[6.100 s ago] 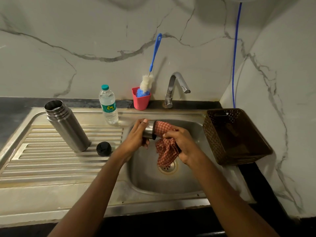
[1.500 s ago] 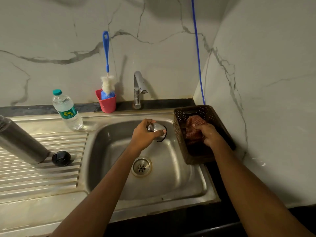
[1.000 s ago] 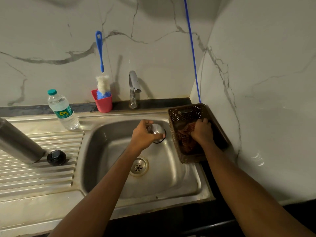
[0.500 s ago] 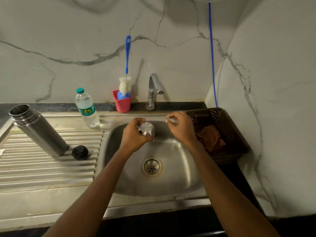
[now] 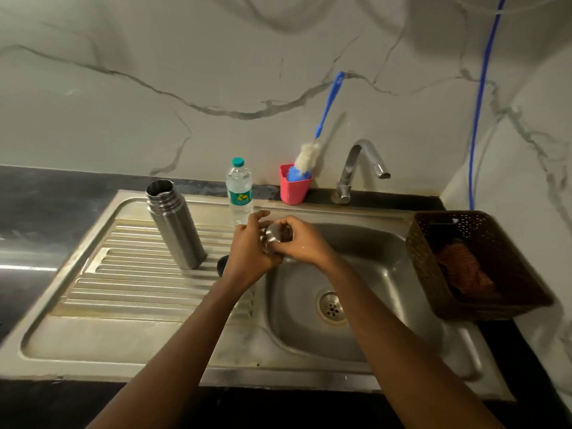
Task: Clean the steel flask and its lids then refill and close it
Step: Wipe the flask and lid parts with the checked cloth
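Steel flask (image 5: 176, 224) stands uncapped on the draining board of the sink (image 5: 123, 345), at nine o'clock from the hands, probably left open to dry and await refilling. At three o'clock the brown basket (image 5: 489, 308) holds the checked cloth (image 5: 464, 270), set aside out of the basin. A water bottle (image 5: 239, 193) waits at eleven o'clock, just behind the hands, likely the refill supply. Both hands meet above the basin's left edge. The left hand (image 5: 250, 255) cradles the steel lid (image 5: 274, 239) from below, fingers curled close. The right hand (image 5: 305, 243) wraps its fingers over the top, seemingly turning or checking it. A black inner lid (image 5: 222, 264) peeks out at eight o'clock, mostly hidden by the left hand.
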